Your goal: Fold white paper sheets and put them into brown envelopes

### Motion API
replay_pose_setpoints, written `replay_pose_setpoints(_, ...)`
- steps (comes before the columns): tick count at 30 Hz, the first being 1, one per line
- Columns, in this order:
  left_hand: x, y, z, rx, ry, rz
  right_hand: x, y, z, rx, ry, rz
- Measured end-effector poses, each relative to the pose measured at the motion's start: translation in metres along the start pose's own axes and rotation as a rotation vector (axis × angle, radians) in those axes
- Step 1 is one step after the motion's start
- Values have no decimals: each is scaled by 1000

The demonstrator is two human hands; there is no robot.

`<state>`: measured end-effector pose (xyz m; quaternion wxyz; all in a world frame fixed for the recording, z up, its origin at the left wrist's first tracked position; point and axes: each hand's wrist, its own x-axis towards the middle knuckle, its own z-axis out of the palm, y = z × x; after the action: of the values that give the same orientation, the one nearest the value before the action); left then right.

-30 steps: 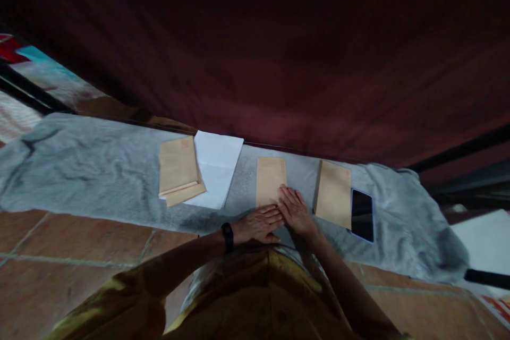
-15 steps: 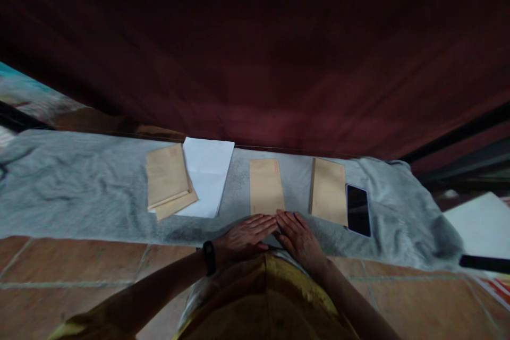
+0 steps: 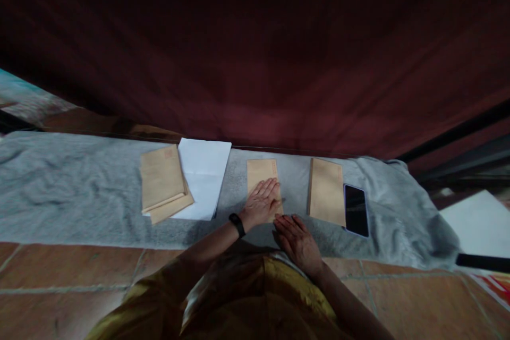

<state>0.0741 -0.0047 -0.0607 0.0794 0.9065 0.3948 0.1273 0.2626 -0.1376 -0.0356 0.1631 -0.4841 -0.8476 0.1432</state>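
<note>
A brown paper envelope (image 3: 258, 170) with small red print at its upper right lies in front of me on a grey cloth. My left hand (image 3: 261, 203), with a dark band on the wrist, rests flat across the envelope's middle, fingers stretched out. At the envelope's lower right corner, the fingertips of my right hand (image 3: 299, 241) touch or nearly touch it; the fingers lie extended and the palm is over the cloth. Part of the envelope is hidden under the left hand. Neither hand grips anything.
Left of centre, several brown envelopes (image 3: 161, 178) overlap white paper sheets (image 3: 205, 175). A thick stack of envelopes (image 3: 327, 191) lies on the right, beside a phone (image 3: 356, 210). The grey cloth (image 3: 99, 196) ends above a tiled floor (image 3: 79, 271); a dark red curtain (image 3: 255, 85) hangs behind.
My left hand has moved forward from the envelope's near edge onto its middle. My right hand has stayed near the lower edge, and the two hands have separated.
</note>
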Motion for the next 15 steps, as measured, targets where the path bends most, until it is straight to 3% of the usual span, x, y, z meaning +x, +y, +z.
replay_pose_setpoints(4,32,-10,7,-2,69,-53,1,-1,-1,0,3,11)
replay_pose_setpoints(9,60,-21,2,18,58,-143,1,-2,-2,-12,2,20)
replay_pose_setpoints(15,55,-22,-4,66,3,-86,1,-3,-2,-30,6,18)
